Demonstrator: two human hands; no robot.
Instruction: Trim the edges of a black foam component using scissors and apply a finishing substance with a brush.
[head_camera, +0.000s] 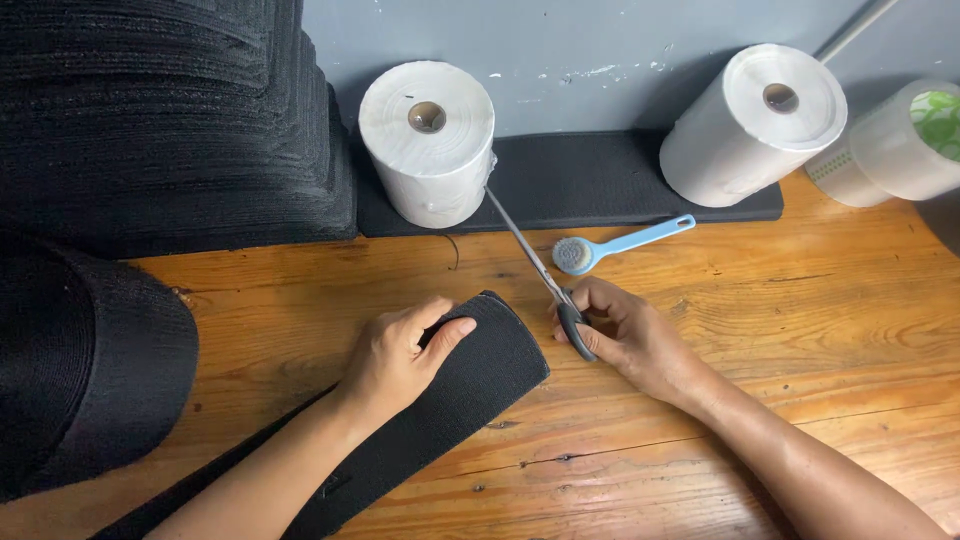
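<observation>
Two hands over wooden tabletop (760, 330). Left hand (395, 355) lies flat on rounded end of black fabric strip (470, 385), fingers spread, clamped on nothing. Right hand (625, 335) has fingers closed round dark handles of scissors (545, 275); blades together, tips at white roll (428, 140). Strip runs diagonally toward lower left. Blue brush (615, 245) just behind right hand

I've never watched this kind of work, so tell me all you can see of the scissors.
The scissors have long, slim, grey metal blades and dark handles. The right hand grips the handles, and the blades look shut, though I can't be sure. They point up and away across the wooden table, and their tip reaches the base of the left white paper roll.
</observation>
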